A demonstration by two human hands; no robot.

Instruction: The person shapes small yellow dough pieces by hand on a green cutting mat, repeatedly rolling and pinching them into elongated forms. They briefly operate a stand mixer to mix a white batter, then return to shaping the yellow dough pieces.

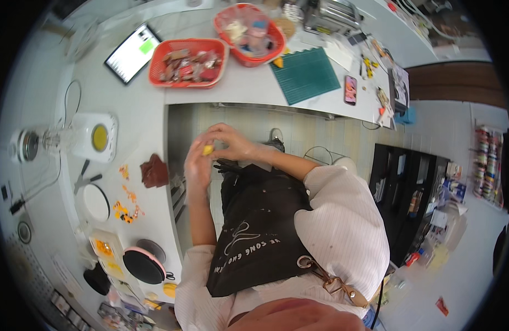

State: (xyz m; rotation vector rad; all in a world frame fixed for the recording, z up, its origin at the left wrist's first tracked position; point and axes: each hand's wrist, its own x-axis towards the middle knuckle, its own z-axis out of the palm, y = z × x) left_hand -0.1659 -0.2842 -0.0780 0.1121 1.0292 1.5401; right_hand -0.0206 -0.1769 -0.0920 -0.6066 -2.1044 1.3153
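A small yellow lump (pixel 207 149) sits between my two hands, in front of my black apron (pixel 262 223). My left hand (pixel 196 159) is raised upright beside the counter's edge with the lump at its fingers. From the right, my right hand (pixel 234 144) reaches across, its fingers bent over the left fingertips and its thumb at the lump. Both hands are somewhat blurred, and a thin clear glove seems to cover them. The lump's exact shape is partly hidden by the fingers. Left of my hands, a brown crumpled piece (pixel 154 171) lies at the counter's edge.
Small orange and yellow pieces (pixel 126 211) lie on the left counter, near a black-topped turntable (pixel 144 265) and a white scale (pixel 95 136). Ahead stand red baskets (pixel 155 74), a tablet (pixel 132 53), a green cutting mat (pixel 306 76) and a phone (pixel 350 90). A black shelf (pixel 407 186) stands right.
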